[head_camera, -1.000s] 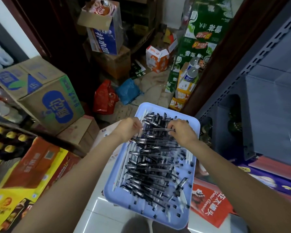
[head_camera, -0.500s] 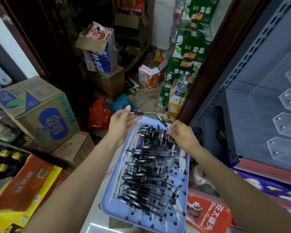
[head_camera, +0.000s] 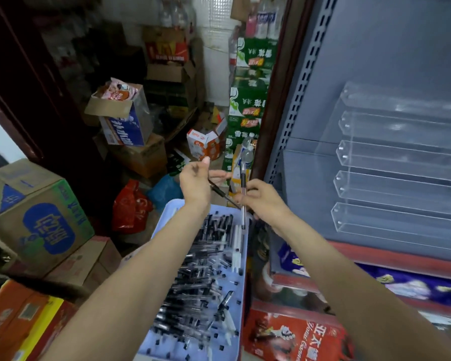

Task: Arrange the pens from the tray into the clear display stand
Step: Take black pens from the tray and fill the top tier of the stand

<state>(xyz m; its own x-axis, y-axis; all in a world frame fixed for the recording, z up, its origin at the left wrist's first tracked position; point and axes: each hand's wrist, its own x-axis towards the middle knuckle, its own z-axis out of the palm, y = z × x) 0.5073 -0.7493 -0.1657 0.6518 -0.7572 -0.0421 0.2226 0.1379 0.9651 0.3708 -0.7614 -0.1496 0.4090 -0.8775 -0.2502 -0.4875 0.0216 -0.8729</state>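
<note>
A light-blue tray [head_camera: 154,345] lies below my arms, holding a heap of several black-capped clear pens [head_camera: 201,269]. Both hands are raised over the tray's far end. My left hand [head_camera: 195,183] holds one end of a dark pen [head_camera: 218,191] that slants down to the right toward my other hand. My right hand [head_camera: 262,200] pinches a clear pen [head_camera: 243,178] upright, its tip hanging over the tray's far right corner. The clear display stand [head_camera: 401,183] with several stepped troughs sits on the grey shelf to the right; its troughs hold no pens.
Cardboard boxes [head_camera: 37,225] stack up on the left, with a red bag [head_camera: 130,207] on the floor beyond the tray. Green cartons [head_camera: 248,105] stand by the dark door frame. The perforated shelf upright [head_camera: 292,113] borders the stand. A red packet [head_camera: 297,334] lies right of the tray.
Both hands rose from the pen heap, each with a pen. The right hand's pen turned upright. The view swung right and up, bringing the clear stand into sight.
</note>
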